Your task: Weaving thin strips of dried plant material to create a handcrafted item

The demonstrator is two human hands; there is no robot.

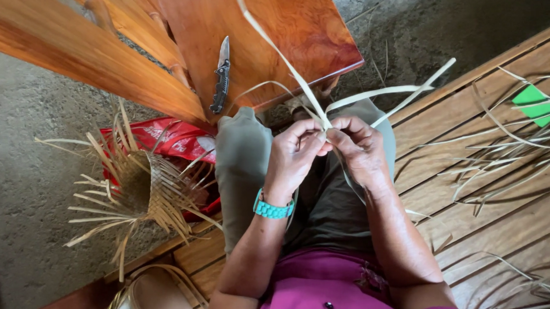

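Observation:
My left hand and my right hand meet over my lap, both pinching pale flat leaf strips where the strips cross. One long strip runs up and to the left from my fingers, others fan out to the right. A teal watch band circles my left wrist. I sit on a wooden plank bench with my knees pointing toward a wooden stool.
A folding knife lies open on the reddish wooden stool. A half-woven basket with loose ends sits on a red bag at left. Loose strips and a green card lie on the bench at right.

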